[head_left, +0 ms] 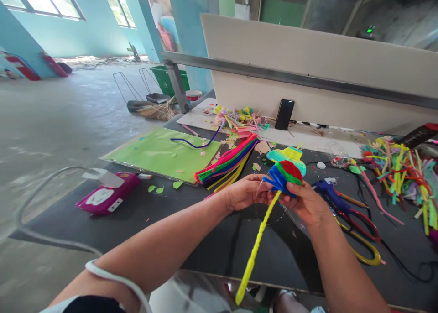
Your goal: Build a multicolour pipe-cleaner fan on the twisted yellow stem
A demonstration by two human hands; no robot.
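Both hands hold a pipe-cleaner flower [289, 172] above the near edge of the dark table. Its head is red, green and blue, with loose blue ends on the left, and a yellow stem [257, 240] slants down toward me. My left hand [248, 192] is closed at the blue ends, fingertips partly hidden behind them. My right hand [308, 202] pinches the flower's right side, thumb on the front. A thin clear strand loops near my left fingers. Just behind the flower lies a yellow and turquoise pipe-cleaner piece [285, 155].
A bundle of coloured pipe cleaners [227, 164] lies beside a green sheet pack [164, 153]. On the right are a blue glue gun [330, 194], scissors [362, 231] and a pile of pipe-cleaner pieces [397, 167]. A phone [284, 114] leans on the back board. A cable [51, 240] crosses my left arm.
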